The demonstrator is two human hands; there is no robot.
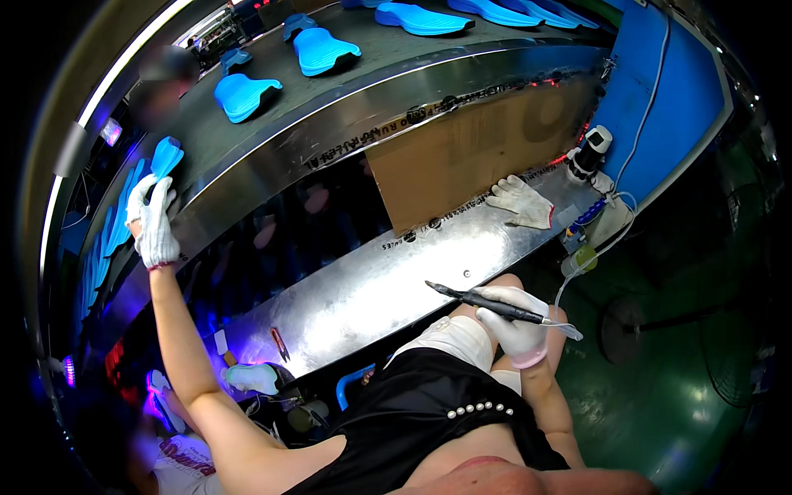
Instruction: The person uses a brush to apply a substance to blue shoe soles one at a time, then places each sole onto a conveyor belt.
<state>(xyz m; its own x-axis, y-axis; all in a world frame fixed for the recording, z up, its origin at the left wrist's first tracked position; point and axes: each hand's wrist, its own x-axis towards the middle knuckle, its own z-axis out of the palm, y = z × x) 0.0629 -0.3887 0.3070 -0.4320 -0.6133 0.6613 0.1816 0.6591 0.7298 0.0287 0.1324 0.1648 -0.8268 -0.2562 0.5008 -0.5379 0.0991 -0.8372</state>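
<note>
My left hand [154,221], in a white knit glove, stretches to the belt at the far left. Its thumb and fingers close around the near end of a blue shoe sole [167,155]. Over my lap, beside the metal ledge, my right hand [513,323] wears a white glove too. It grips a black pen-shaped tool [487,303] whose narrow tip points left over the ledge; a pale cord leaves its rear end.
More blue soles [325,51] lie along the dark conveyor belt [285,87]. The metal ledge [363,297] carries a loose white glove [521,203], a black-and-white device [591,150] and a red-handled tool [280,345]. Cardboard [478,157] covers the belt's side. Another person [177,458] sits lower left.
</note>
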